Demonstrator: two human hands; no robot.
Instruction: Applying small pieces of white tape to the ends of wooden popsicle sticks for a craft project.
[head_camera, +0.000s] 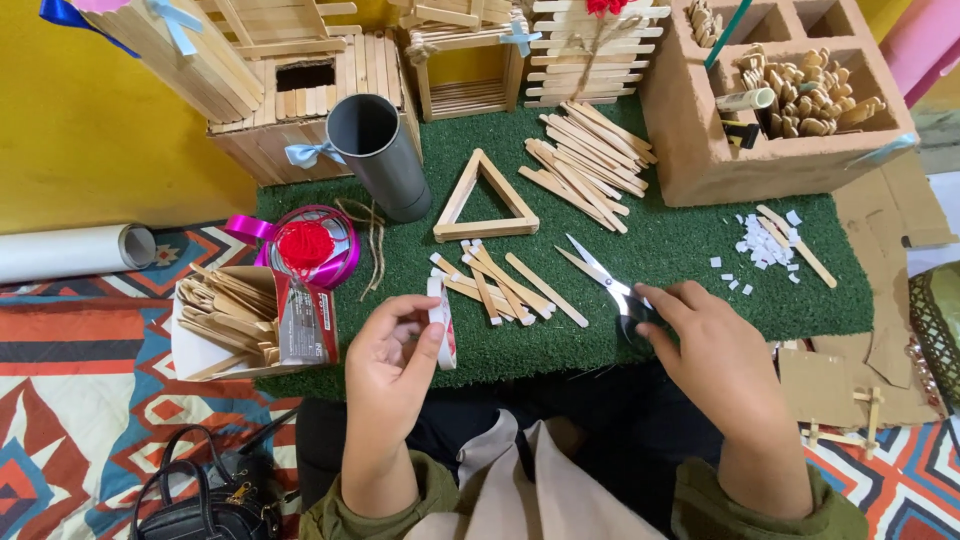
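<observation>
On the near edge of the green turf mat (690, 250), the left hand (392, 355) pinched a small roll of white double-sided tape (441, 322) between thumb and fingers, held on edge with its flat faces turned left and right. The right hand (712, 352) lay closed over the handles of a pair of scissors (603, 279), whose blades rested slightly parted on the mat, long axis running from the near right to the far left, tips pointing toward the wooden stick triangle (484, 198). Judging by this, a piece of tape was about to be cut (a loose end would first have to be peeled free and brought between the blades). Between the hands lay a scatter of craft sticks (500, 285); farther off sat a larger stick pile (588, 160), and to the right, small white tape scraps (762, 246). Far left stood a grey tube (380, 152), with a pink ribbon spool (306, 245) and a box of sticks (245, 320) nearer.
</observation>
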